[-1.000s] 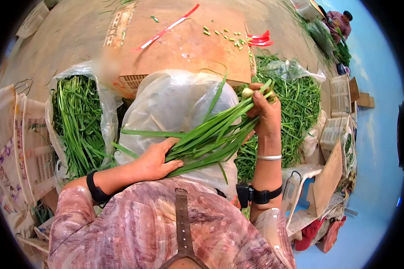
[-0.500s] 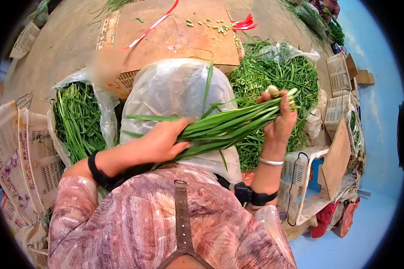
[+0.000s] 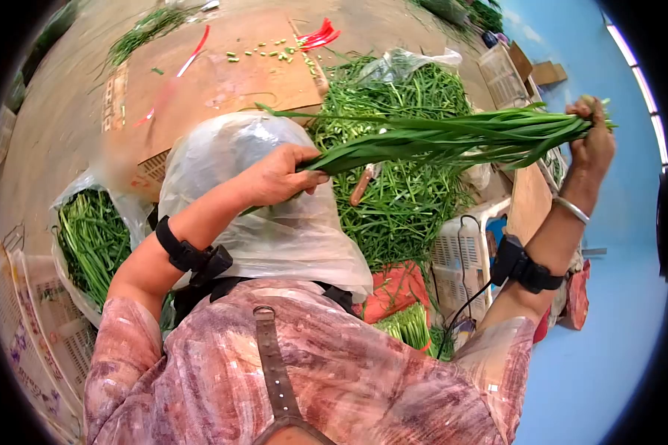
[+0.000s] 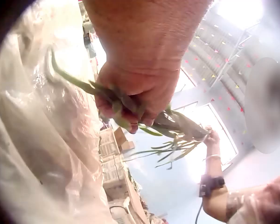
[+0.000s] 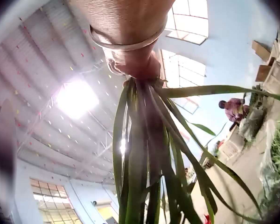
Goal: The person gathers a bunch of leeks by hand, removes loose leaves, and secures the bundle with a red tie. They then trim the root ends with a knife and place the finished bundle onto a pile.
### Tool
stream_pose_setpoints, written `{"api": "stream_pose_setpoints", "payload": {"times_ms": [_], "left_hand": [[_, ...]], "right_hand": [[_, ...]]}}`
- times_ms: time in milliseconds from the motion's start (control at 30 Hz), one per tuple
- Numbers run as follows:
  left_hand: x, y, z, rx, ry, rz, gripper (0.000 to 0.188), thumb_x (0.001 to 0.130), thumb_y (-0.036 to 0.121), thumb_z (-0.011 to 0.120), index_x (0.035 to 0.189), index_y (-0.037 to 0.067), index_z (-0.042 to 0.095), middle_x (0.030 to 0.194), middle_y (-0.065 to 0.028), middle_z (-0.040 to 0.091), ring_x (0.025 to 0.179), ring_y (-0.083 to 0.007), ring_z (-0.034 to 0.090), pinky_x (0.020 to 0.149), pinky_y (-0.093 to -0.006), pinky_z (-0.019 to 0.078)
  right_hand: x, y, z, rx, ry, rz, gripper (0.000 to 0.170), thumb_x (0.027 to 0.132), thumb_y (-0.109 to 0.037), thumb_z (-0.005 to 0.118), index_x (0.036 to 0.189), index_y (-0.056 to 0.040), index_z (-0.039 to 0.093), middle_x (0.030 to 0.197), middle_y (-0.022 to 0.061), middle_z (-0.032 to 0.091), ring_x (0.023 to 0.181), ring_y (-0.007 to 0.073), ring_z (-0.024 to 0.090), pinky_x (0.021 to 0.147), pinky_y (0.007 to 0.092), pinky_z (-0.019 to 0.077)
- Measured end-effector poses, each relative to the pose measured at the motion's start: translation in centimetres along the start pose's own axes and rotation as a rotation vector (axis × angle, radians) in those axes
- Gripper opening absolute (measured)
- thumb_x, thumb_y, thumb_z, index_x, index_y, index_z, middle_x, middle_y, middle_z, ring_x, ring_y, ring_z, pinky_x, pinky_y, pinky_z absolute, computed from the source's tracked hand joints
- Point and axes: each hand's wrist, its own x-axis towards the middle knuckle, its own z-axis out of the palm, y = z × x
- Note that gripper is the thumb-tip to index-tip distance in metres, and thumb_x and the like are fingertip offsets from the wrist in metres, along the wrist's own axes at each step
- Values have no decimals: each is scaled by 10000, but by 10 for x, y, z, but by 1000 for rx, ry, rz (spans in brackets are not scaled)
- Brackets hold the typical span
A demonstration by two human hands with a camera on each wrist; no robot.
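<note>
a bunch of long green leaves (image 3: 438, 141) is stretched between the two hands, its left end over a plastic sheet and the rest above a loose pile of leaves. the right hand (image 3: 592, 133), raised at the right, is clamped round the stalk end of the bunch. the left hand (image 3: 286, 176), lower down, has its fingers curled round the leafy end; the left wrist view shows tips poking out past it. in the right wrist view the leaves fan out from the right hand, a few straying sideways.

the cloudy plastic sheet (image 3: 260, 222) covers the lap. just right of it, on the pile (image 3: 401, 215), lies a knife (image 3: 361, 187) with a brown handle. nearer, a bundle of cut green stalks (image 3: 404, 326) sits beside a red cloth (image 3: 397, 288), with a white crate (image 3: 453, 256) to the right. on the left stands a clear bag (image 3: 139, 219) of leaves. at the far side, a board (image 3: 223, 93) carries short green pieces (image 3: 263, 52); red strips (image 3: 319, 35) lie at its right edge.
</note>
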Motion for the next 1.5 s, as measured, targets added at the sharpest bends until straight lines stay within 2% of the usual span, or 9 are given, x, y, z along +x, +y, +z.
{"api": "stream_pose_setpoints", "payload": {"times_ms": [333, 533, 633, 700, 1067, 1233, 1300, 1367, 1500], "left_hand": [[34, -12, -3, 287, 99, 72, 142, 833, 81, 469, 799, -4, 578, 599, -97, 583, 587, -163, 567, 561, -308, 446], [41, -23, -7, 146, 157, -28, 482, 810, 69, 595, 1242, -55, 420, 985, -76, 564, 799, -105, 552, 675, -232, 463], [36, -17, -9, 54, 274, 26, 496, 816, 77, 601, 1256, -45, 406, 1047, -73, 534, 820, -93, 542, 694, -234, 459], [31, -16, -9, 30, 259, 53, 524, 814, 75, 610, 1271, -43, 383, 1082, -78, 527, 831, -95, 546, 696, -233, 461], [13, 24, -16, 597, 411, 460, 454, 795, 115, 629, 1200, -8, 467, 1100, -105, 566, 984, -179, 566, 839, -303, 447], [12, 29, -4, 87, 87, 182, 428, 795, 155, 646, 1175, -1, 526, 1064, -71, 588, 987, -139, 550, 864, -283, 437], [8, 18, -4, -103, 103, 123, 399, 810, 132, 626, 1165, -16, 523, 1053, -61, 590, 964, -116, 554, 830, -258, 450], [15, 15, -10, -59, 107, 133, 381, 821, 96, 605, 1169, -29, 509, 1054, -56, 586, 931, -108, 569, 799, -242, 460], [7, 13, -11, -122, 118, 62, 373, 823, 74, 597, 1168, -34, 504, 1060, -63, 583, 878, -103, 582, 782, -246, 469]], "right_hand": [[24, -90, -61, 5, -69, -211, 115, 895, -38, 489, 846, 65, 475, 680, 76, 417, 613, 165, 423, 631, 347, 399], [25, -128, -97, -107, -5, -300, 56, 878, 7, 464, 860, 49, 497, 680, 64, 434, 612, 142, 443, 609, 317, 420], [19, -103, -133, -248, -154, -435, 60, 871, -10, 482, 840, 27, 518, 658, 60, 473, 570, 121, 468, 550, 272, 435], [-15, -7, -67, -981, 233, -230, 100, 873, -64, 508, 811, 8, 538, 631, 54, 511, 524, 111, 495, 490, 250, 434], [-31, 34, -16, -569, 85, -325, 158, 889, -134, 543, 830, 13, 535, 663, 53, 545, 536, 115, 506, 497, 242, 423], [-52, 35, 27, -747, 49, -223, 129, 901, -131, 520, 914, -6, 547, 661, 69, 528, 562, 144, 503, 524, 261, 444], [-48, 14, 18, 12, -400, -254, 198, 930, -169, 473, 860, -4, 558, 658, 43, 530, 548, 122, 501, 501, 235, 411], [-19, 59, -5, -917, -11, -194, 225, 929, -196, 475, 831, -15, 566, 655, 32, 532, 513, 115, 502, 474, 229, 399], [-16, 66, 6, -802, 73, -212, 220, 910, -195, 510, 799, -11, 555, 653, 47, 559, 510, 110, 515, 456, 236, 402]]}}
